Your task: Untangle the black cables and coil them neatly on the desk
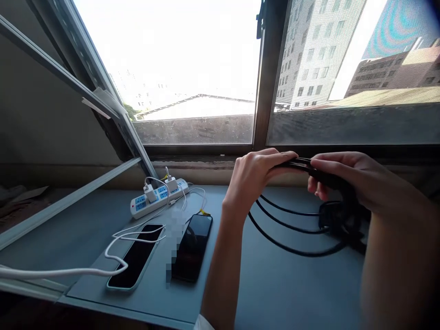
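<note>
Several black cables [292, 250] hang in loops between my hands above the grey-blue table. My left hand [256, 169] is closed around the bundled cables, its fingers pointing right. Close beside it, my right hand [354, 176] pinches the same bundle, which bends down past the palm. Below the right hand lies a dark tangled mass [338, 217] of cable and black parts, partly hidden by the wrist. Its exact shape cannot be made out.
Two phones, one pale-edged [137, 259] and one black [193, 247], lie left of my left arm. Behind them is a white power strip [160, 197] with chargers and a white cable [85, 272]. A metal frame [62, 68] slants at left; a window [261, 91] stands behind the table [292, 293].
</note>
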Available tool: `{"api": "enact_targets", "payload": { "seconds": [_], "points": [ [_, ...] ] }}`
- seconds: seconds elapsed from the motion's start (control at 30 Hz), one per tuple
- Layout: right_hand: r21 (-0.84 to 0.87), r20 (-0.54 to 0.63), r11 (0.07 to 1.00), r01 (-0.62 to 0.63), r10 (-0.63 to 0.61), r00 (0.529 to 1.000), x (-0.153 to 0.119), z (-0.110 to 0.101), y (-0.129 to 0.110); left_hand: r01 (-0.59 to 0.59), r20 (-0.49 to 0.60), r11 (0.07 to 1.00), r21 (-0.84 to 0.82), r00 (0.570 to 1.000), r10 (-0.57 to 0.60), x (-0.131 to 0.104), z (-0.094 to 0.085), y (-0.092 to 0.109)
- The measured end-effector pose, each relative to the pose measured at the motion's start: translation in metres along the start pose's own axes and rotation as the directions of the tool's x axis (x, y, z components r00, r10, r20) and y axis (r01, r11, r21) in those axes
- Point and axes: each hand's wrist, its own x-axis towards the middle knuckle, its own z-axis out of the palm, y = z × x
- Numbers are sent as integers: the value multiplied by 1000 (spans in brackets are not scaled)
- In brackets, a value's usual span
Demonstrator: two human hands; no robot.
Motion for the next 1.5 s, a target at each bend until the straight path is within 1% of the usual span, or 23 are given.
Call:
{"api": "enact_targets", "payload": {
  "seconds": [0.17, 0.23, 0.37, 0.43, 0.5, 0.57, 0.63, 0.7, 0.77, 0.83, 0.87, 0.97, 1.0, 1.03, 1.07, 1.13, 1.17, 1.23, 1.3, 1.4, 1.43, 1.47, 1.5],
  "points": [
    [108, 17, 994, -22, 21, 1000, 9, 1, 5, -34, -70, 999, -27, 997, 32, 0, 0, -7],
    [138, -19, 990, -37, 40, 999, 14, 0, 9, -43, -115, 998, -36, 993, 39, 1, -3, -7],
    [237, -144, 972, 3, 33, 989, 25, -4, 21, -58, -297, 996, -68, 954, 35, 2, -16, -7],
    [272, -220, 961, 56, 5, 975, 30, -7, 27, 41, -344, 992, -121, 935, -81, 0, -23, -9],
    [299, -303, 948, 112, -17, 953, 33, -10, 30, 195, -331, 954, -227, 906, -264, -2, -27, -15],
    [332, -380, 929, 163, -26, 925, 33, -11, 30, 274, -365, 887, -372, 835, -411, -2, -28, -21],
    [369, -440, 906, 206, -25, 898, 34, -11, 28, 225, -456, 804, -551, 725, -516, 0, -27, -25],
    [406, -480, 882, 237, -15, 877, 35, -11, 27, 141, -484, 697, -703, 623, -614, 2, -26, -28],
    [460, -517, 849, 259, 19, 856, 38, -11, 29, 117, -448, 612, -783, 577, -683, 3, -26, -28],
    [532, -543, 795, 291, 57, 838, 41, -12, 32, 93, -455, 579, -810, 523, -720, 4, -26, -28],
    [570, -550, 761, 311, 72, 832, 43, -14, 33, 55, -480, 569, -821, 475, -738, 4, -26, -28],
    [676, -524, 655, 339, 103, 845, 45, -18, 36, -99, -539, 533, -840, 268, -799, 4, -29, -32],
    [706, -494, 630, 325, 108, 863, 45, -20, 37, -118, -535, 523, -844, 236, -811, 3, -30, -33],
    [724, -463, 619, 303, 111, 879, 44, -22, 36, -106, -524, 515, -851, 242, -816, 2, -31, -35],
    [727, -444, 625, 283, 113, 889, 43, -23, 36, -68, -508, 511, -857, 280, -815, 2, -33, -37],
    [687, -458, 677, 265, 120, 881, 41, -25, 35, 56, -448, 509, -859, 399, -800, 0, -35, -41],
    [655, -478, 708, 264, 118, 870, 41, -25, 35, 125, -409, 508, -852, 446, -796, -1, -35, -43],
    [603, -499, 751, 268, 93, 862, 41, -25, 37, 237, -350, 510, -827, 493, -797, -2, -34, -46],
    [527, -534, 796, 297, 38, 845, 42, -25, 41, 280, -335, 523, -805, 513, -791, -1, -32, -46],
    [325, -662, 871, 369, -70, 746, 43, -25, 46, 204, -386, 548, -811, 518, -763, 1, -29, -43],
    [293, -668, 878, 379, -96, 738, 43, -25, 46, 158, -419, 559, -814, 506, -754, 2, -30, -42],
    [298, -645, 876, 379, -108, 756, 42, -25, 46, 114, -455, 571, -813, 489, -745, 2, -30, -41],
    [332, -600, 868, 369, -108, 793, 42, -26, 46, 78, -489, 585, -807, 468, -736, 2, -31, -39]
  ]
}}
